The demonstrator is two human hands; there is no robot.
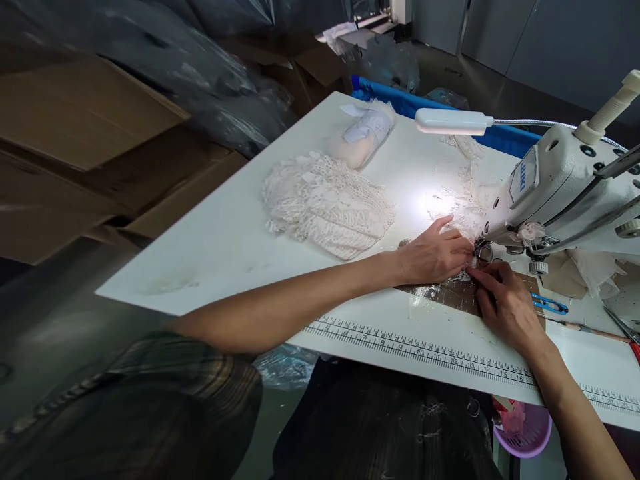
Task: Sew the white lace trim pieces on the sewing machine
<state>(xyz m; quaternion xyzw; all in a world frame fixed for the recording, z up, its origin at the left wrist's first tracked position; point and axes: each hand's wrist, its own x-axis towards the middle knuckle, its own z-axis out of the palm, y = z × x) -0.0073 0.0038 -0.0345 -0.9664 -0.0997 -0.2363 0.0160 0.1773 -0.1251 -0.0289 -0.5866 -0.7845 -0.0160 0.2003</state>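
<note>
A strip of white lace point(463, 212) runs from the back of the table to the needle area of a white sewing machine point(555, 180), brightly lit from above. My left hand point(436, 253) lies over the lace just left of the needle, fingers stretched out and thumb apart. On the near side, my right hand point(507, 300) has its thumb and forefinger closed on the edge of the lace by the presser foot. The fingertips of both hands nearly meet there. How much lace lies beneath the left palm is hidden.
A pile of lace point(330, 203) and a wrapped white roll point(367, 133) lie on the left. Blue thread snips point(550, 304) rest right of my right hand. A lamp point(453, 121) hangs above. A printed ruler point(425, 347) follows the front edge; a purple basket point(530, 433) stands below.
</note>
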